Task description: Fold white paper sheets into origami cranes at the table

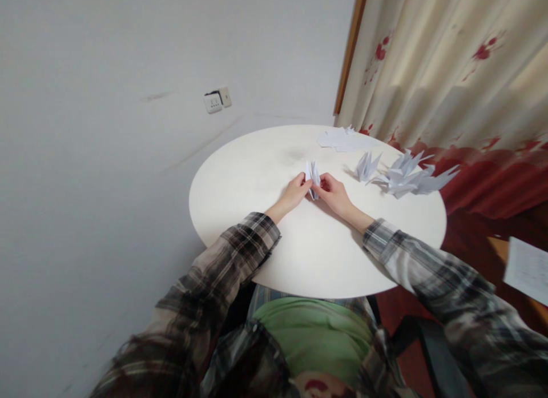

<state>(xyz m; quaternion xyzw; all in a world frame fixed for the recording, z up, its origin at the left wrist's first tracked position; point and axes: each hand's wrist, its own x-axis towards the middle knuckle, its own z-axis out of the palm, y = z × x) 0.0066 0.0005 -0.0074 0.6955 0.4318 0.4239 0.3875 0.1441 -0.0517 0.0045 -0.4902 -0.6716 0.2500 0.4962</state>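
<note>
A small folded white paper piece (pixel 313 175) stands upright over the middle of the round white table (pixel 265 226). My left hand (pixel 295 191) pinches its left side and my right hand (pixel 331 193) pinches its right side, both with fingers closed on the paper. Both arms wear plaid sleeves.
Several finished folded paper shapes (pixel 405 177) lie at the table's right, one smaller piece (pixel 367 166) nearer my hands. Flat white sheets (pixel 340 139) rest at the far edge. A curtain (pixel 449 72) hangs on the right, a wall socket (pixel 213 102) on the grey wall. Printed paper (pixel 527 269) lies off to the right.
</note>
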